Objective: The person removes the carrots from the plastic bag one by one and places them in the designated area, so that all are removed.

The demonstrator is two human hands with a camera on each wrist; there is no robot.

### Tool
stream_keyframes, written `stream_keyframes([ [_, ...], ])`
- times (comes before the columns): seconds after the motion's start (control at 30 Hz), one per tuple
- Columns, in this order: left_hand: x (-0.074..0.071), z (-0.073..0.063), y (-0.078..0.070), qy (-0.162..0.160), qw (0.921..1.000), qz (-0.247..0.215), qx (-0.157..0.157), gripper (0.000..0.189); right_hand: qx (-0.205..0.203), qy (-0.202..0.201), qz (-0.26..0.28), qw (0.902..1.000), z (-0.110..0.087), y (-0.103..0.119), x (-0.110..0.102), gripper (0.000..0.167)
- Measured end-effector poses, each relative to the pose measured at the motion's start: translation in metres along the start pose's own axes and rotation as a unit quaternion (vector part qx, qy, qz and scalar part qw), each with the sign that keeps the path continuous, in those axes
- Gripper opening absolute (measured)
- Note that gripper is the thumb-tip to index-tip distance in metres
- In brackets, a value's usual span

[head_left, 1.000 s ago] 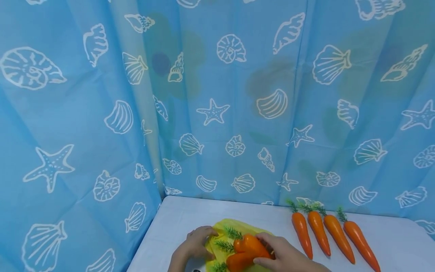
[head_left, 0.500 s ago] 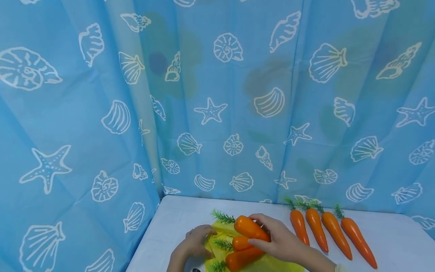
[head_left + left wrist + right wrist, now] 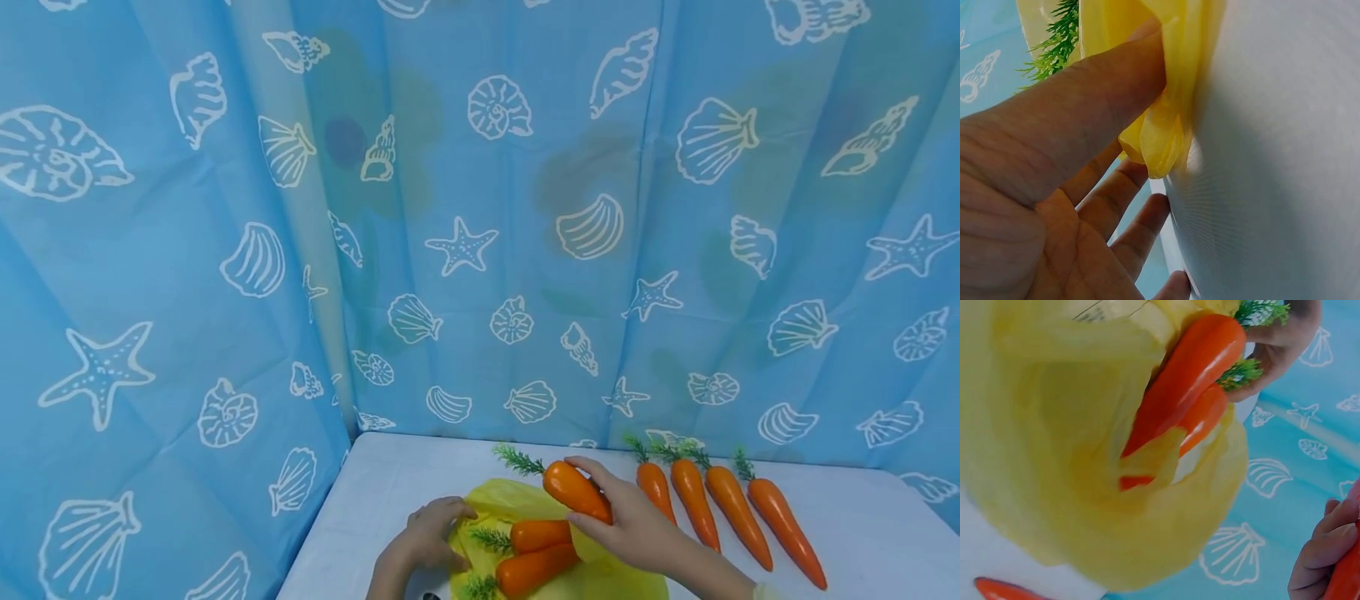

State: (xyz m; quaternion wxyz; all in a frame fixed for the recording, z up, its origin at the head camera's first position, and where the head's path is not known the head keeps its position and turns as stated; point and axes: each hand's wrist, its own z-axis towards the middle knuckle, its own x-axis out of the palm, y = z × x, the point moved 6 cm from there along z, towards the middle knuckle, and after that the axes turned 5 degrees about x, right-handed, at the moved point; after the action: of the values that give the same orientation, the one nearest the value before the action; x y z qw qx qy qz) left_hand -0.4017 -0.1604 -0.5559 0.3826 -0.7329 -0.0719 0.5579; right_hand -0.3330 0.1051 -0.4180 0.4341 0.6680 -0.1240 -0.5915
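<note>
A thin yellow plastic bag (image 3: 480, 493) lies spread on the table. My left hand (image 3: 433, 533) pinches its edge between thumb and forefinger; the other fingers stretch out beside the table edge in the left wrist view. Two carrots with leafy green tops, an upper carrot (image 3: 542, 535) and a lower carrot (image 3: 534, 572), lie in the bag, tips hidden under yellow film in the right wrist view (image 3: 1188, 375). Above the bag, my right hand (image 3: 633, 521) grips a third carrot (image 3: 572, 487) round its body, its green top pointing left.
To the right, several more carrots (image 3: 738, 517) lie in a row on the white table (image 3: 405, 467), tops toward the back. A blue curtain (image 3: 480, 292) with white shell prints hangs along the back and left side. A small dark object (image 3: 431, 596) shows at the bottom edge.
My right hand has lifted one carrot off the others and carried it up and slightly right, away from the pair in the bag. The left hand stays at the bag's edge.
</note>
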Motion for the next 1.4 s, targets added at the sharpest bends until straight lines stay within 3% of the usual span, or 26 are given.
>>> stream_keyframes([
  [0.3, 0.0, 0.001, 0.003, -0.005, 0.9999, 0.009, -0.003, 0.056, 0.011, -0.042, -0.025, 0.9987, -0.007, -0.028, -0.013, 0.067],
  [0.7, -0.003, -0.003, -0.002, 0.005, 0.9999, -0.009, -0.01, 0.056, 0.104, -0.059, -0.068, 0.9905, -0.019, -0.064, -0.029, 0.071],
  [1.07, -0.002, -0.004, 0.005, 0.015, 0.9988, -0.039, -0.026, 0.054, 0.21, -0.085, -0.076, 0.971, -0.036, -0.097, -0.036, 0.08],
  [1.23, -0.001, -0.004, 0.008, 0.009, 0.9987, -0.043, -0.025, 0.053, 0.229, -0.108, -0.123, 0.9596, -0.041, -0.111, -0.044, 0.085],
  [1.4, -0.002, -0.002, 0.008, 0.008, 0.9989, -0.039, -0.026, 0.053, 0.269, -0.111, -0.125, 0.9486, -0.047, -0.128, -0.049, 0.091],
])
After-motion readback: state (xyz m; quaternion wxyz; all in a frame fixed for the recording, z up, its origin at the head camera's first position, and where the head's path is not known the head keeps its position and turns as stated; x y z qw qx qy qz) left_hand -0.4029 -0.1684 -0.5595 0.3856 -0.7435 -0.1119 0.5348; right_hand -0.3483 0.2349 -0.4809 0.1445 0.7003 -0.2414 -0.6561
